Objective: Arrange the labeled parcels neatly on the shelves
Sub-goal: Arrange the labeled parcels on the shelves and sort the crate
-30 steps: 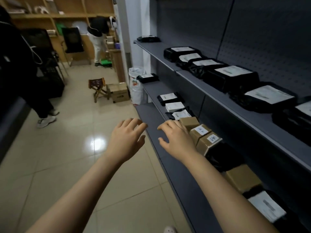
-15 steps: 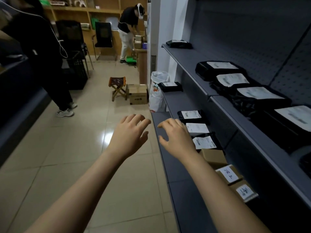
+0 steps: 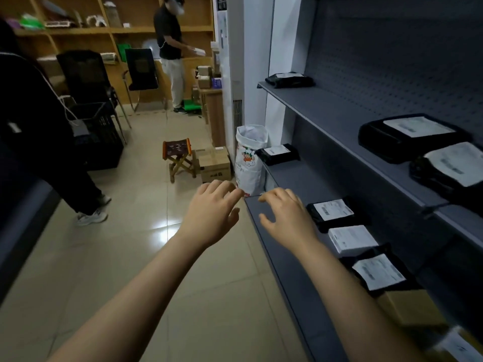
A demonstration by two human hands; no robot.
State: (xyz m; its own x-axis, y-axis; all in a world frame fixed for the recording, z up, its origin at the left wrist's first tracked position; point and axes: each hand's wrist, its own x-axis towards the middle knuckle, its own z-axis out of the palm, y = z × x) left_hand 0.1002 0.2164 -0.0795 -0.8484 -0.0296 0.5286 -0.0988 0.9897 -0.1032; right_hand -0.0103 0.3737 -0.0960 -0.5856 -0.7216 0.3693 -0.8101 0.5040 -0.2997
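While hovering empty with fingers loosely spread, left hand [image 3: 211,212] off the edge and right hand [image 3: 287,218] over the bottom shelf [image 3: 295,273], risks clipping the labeled parcel [image 3: 333,211] lying flat just beside and skewing the tidy row.

The white labels [image 3: 333,210] on the black parcels [image 3: 373,146] are too blurred to read.

Left hand [image 3: 213,214], right hand [image 3: 286,219] outstretched, empty
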